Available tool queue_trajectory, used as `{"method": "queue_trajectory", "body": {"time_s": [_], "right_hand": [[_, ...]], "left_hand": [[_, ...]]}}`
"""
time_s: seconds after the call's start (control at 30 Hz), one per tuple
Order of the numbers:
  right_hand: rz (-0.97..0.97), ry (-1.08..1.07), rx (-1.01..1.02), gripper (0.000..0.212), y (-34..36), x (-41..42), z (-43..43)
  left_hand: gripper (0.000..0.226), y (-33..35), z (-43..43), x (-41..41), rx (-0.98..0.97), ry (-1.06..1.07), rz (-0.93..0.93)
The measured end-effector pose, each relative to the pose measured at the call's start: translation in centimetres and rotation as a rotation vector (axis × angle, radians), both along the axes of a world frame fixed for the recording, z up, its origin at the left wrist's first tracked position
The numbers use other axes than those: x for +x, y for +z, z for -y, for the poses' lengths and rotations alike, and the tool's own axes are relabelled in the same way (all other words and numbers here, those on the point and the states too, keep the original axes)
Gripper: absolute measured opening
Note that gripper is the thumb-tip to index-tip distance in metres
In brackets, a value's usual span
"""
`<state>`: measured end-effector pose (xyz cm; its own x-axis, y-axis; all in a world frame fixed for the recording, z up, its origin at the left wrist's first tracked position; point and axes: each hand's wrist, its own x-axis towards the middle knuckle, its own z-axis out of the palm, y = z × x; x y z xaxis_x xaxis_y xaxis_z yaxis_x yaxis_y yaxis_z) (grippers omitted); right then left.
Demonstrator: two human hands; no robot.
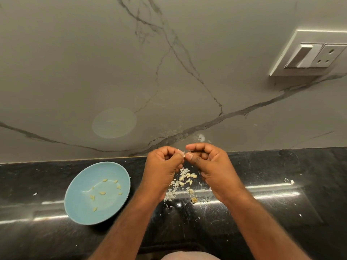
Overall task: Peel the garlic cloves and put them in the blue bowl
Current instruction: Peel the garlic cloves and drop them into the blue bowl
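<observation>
A glossy black tabletop (281, 212) mirrors long streaks of light. Behind it rises a grey marble wall (93, 62) with dark veins. High on that wall, right of the tabletop's middle, sits a white switch plate (308, 53).

Two bare forearms show, the left forearm (127, 222) and the right forearm (259, 222), both uncovered from the wrist to the frame's lower edge. The left grip (162, 166) and right grip (210, 166) are bare too. The right thumbnail (188, 156) is cut short. At the bottom edge lies a strip of pale pinkish-grey cloth (189, 256), part of the clothing; its kind cannot be told
</observation>
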<state>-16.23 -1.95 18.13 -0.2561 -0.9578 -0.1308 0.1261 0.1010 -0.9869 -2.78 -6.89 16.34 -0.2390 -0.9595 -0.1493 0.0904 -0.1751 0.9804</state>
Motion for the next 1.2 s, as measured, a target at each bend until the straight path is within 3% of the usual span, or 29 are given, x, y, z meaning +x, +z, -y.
{"method": "queue_trajectory", "body": {"time_s": [0.17, 0.33, 0.47, 0.57, 0.8, 0.93, 1.07, 1.2], "right_hand": [[0.118, -0.054, 0.019, 0.021, 0.1, 0.0, -0.2], [0.085, -0.051, 0.011, 0.018, 0.2, -0.4, -0.3], [-0.035, -0.083, 0.001, 0.011, 0.1, -0.3, -0.1], [-0.108, -0.089, 0.011, 0.013, -0.1, -0.4, -0.1], [-0.146, -0.076, -0.008, 0.011, 0.4, -0.4, -0.3], [-0.007, -0.068, -0.025, 0.012, 0.5, -0.4, -0.3], [0.074, -0.076, -0.030, 0.013, 0.4, -0.6, -0.2], [-0.333, -0.128, 0.010, 0.021, 0.1, -1.3, 0.2]], "left_hand": [[0.010, -0.2, -0.1, -0.3, 0.004, 0.022, 0.012], [0.013, -0.5, 0.3, 0.4, -0.169, 0.051, 0.242], [0.007, -0.5, 0.6, 0.6, -0.140, 0.028, 0.339], [0.029, -0.4, 0.4, 0.5, -0.083, -0.052, 0.235], [0.016, -0.1, -0.5, 0.1, 0.062, -0.108, -0.083], [0.025, -0.1, -0.4, 0.2, 0.156, -0.107, -0.245], [0.024, -0.1, -0.4, 0.0, 0.131, -0.083, -0.282], [0.026, 0.1, -0.3, -0.1, 0.115, -0.039, -0.275]]}}
